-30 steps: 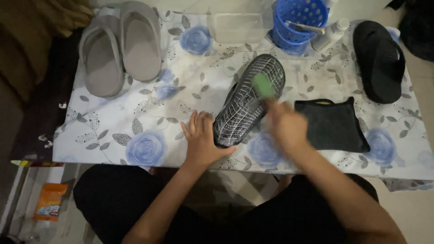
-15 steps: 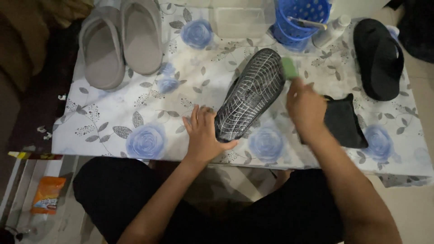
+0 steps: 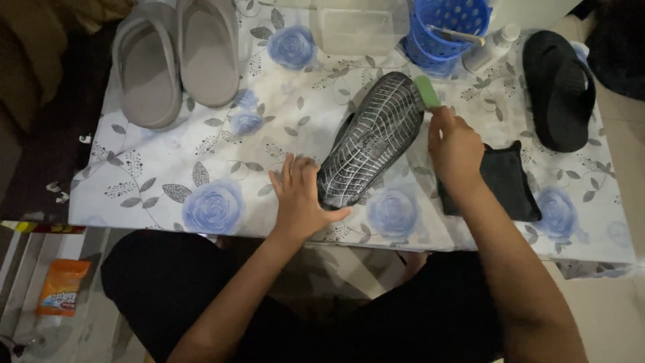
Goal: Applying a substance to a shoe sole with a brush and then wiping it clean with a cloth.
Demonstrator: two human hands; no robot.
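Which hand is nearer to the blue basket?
Right. The right hand, holding a green brush, is just below the blue basket; the left hand rests on the upturned black shoe, farther away.

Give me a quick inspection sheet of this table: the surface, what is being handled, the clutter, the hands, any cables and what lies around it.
Surface: table under a white cloth with blue roses.
Job's things: black slipper lying sole up, its white-lined tread showing; green brush beside its far end.
Clutter: pair of grey slippers, second black slipper, black cloth, blue perforated basket, white bottle, clear container.
Hands: left hand pressed flat against the near end of the slipper; right hand gripping the brush.
Cables: nothing seen.
Surroundings: orange packet on the floor at left; dark fabric at the top right corner; the person's dark-clothed lap below the table edge.
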